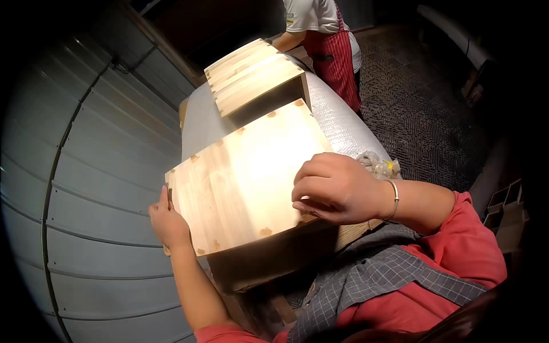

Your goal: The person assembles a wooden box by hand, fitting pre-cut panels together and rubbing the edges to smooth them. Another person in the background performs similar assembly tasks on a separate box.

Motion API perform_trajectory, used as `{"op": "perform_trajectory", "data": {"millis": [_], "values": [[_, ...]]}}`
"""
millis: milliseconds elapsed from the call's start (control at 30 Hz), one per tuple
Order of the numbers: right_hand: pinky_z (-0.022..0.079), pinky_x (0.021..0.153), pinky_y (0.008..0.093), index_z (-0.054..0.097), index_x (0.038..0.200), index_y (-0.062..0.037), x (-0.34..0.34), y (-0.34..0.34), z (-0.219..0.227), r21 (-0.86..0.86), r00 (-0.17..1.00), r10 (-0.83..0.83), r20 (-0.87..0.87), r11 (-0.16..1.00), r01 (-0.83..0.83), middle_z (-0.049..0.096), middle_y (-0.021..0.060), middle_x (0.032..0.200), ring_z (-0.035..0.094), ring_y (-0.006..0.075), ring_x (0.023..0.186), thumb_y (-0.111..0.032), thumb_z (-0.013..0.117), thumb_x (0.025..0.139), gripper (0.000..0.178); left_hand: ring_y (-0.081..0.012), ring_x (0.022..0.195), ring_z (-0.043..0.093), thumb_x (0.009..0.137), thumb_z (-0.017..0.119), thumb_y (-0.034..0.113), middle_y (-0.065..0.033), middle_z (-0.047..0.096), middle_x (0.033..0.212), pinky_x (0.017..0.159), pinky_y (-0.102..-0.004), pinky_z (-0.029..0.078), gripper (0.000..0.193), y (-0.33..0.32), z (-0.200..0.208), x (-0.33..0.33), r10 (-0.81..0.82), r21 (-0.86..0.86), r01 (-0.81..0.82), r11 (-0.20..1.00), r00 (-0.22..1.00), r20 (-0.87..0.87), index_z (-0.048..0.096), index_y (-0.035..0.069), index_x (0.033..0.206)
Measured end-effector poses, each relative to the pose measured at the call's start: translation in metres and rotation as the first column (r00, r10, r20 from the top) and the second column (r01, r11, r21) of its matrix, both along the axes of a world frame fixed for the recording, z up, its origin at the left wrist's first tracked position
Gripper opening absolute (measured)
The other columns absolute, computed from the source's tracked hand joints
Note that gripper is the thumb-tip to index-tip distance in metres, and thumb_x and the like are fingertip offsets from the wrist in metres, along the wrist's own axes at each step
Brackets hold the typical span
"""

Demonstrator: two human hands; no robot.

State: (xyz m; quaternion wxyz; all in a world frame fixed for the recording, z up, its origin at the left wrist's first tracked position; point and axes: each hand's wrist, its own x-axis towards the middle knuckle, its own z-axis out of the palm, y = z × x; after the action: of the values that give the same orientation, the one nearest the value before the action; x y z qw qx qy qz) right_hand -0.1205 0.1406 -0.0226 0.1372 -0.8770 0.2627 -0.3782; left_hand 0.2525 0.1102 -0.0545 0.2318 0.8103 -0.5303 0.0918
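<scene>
In front of me lies a pale wooden box [223, 188] with a glued-strip top and brown filler patches along its edges. My left hand [170, 224] grips the box's left side, index finger pointing up along the edge. Over the near right part of the top is my right hand [337, 188], its fingers curled and pinched together. Whatever those fingertips hold, if anything, is hidden. Bright light washes out the middle of the top.
Beyond it stands a second wooden box [254, 74] on a table covered in bubble wrap [343, 117]. A co-worker in a red striped apron [331, 63] stands at the far side. A crumpled plastic bag [377, 164] lies to the right; a corrugated metal wall [108, 188] rises at left.
</scene>
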Motion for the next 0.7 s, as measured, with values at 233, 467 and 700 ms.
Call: {"op": "perform_trajectory", "data": {"millis": [233,467,700], "values": [[0.042,0.104,0.0400,0.059,0.122,-0.0040,0.010,-0.042,-0.024,0.304,0.996,0.086,-0.005,0.949,-0.080,0.058,0.0136,0.129,0.054,0.0312,0.120,-0.022,0.065,0.095,0.033,-0.0238,0.092,0.057,0.098,0.054,0.008,-0.0052,0.055,0.100,0.082,-0.0370,0.050,0.039,0.006,-0.001,-0.003,-0.031,-0.048,0.031,0.998,0.999,0.012,0.065,0.024,0.132],[0.043,0.103,0.0400,0.060,0.119,-0.0046,0.007,-0.048,-0.029,0.302,0.995,0.099,0.004,0.949,-0.096,0.060,0.0117,0.126,0.055,0.0289,0.118,-0.021,0.068,0.092,0.033,-0.0248,0.093,0.058,0.098,0.054,0.008,-0.0054,0.054,0.102,0.083,-0.0379,0.050,0.039,0.005,-0.004,-0.003,-0.001,-0.061,0.001,0.998,1.000,0.008,0.065,0.023,0.132],[0.045,0.099,0.0387,0.060,0.115,-0.0059,0.005,-0.046,-0.035,0.247,0.995,0.099,-0.003,0.964,-0.095,0.060,0.0098,0.123,0.057,0.0296,0.112,-0.022,0.071,0.090,0.032,-0.0251,0.092,0.057,0.096,0.056,0.006,-0.0054,0.055,0.101,0.082,-0.0392,0.050,0.039,0.017,-0.007,-0.011,0.031,-0.054,-0.029,0.998,0.999,0.024,0.066,0.021,0.130]]}}
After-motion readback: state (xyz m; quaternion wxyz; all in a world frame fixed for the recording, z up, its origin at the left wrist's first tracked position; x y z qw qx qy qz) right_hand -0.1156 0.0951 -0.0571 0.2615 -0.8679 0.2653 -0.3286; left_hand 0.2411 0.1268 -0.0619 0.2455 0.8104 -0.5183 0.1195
